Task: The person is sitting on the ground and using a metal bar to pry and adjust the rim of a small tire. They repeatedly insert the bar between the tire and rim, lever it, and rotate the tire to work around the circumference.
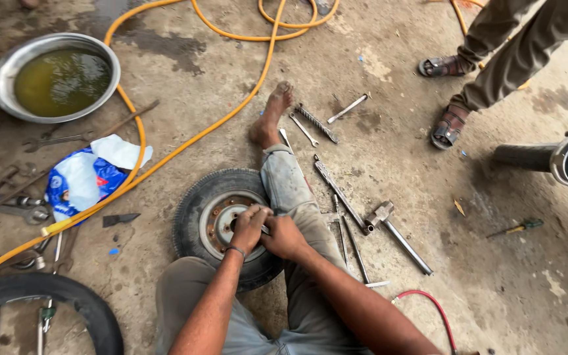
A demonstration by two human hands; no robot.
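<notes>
Where the two hands meet over the wheel hub, whatever they grip is hidden; only a sliver of metal shows between them, too small to identify. Left hand [250,227]: fingers curled on the hub, thin band at the wrist. Right hand [284,236]: pressed against the left, closed over the same spot; whether it clamps a tool cannot be told.

Small wheel [221,223]: black ribbed rubber tyre, pale rusty steel rim with bolt holes, lying flat on the concrete floor [389,158], near centre, partly covered by the person's right leg [287,184] in worn grey denim.

Right of the wheel: hammer [396,233], steel head and shaft; long flat metal bars [340,194]. Farther: spanners [323,118], dull grey.

Far left: round metal basin [8,66] of murky yellow-green liquid, edge cut off. Orange hose [198,135], looping. Crumpled blue-and-white plastic bag [83,174].

Near left: second tyre [93,309], cut off by the frame. Far right: another person's sandalled feet [448,98], body out of view.
</notes>
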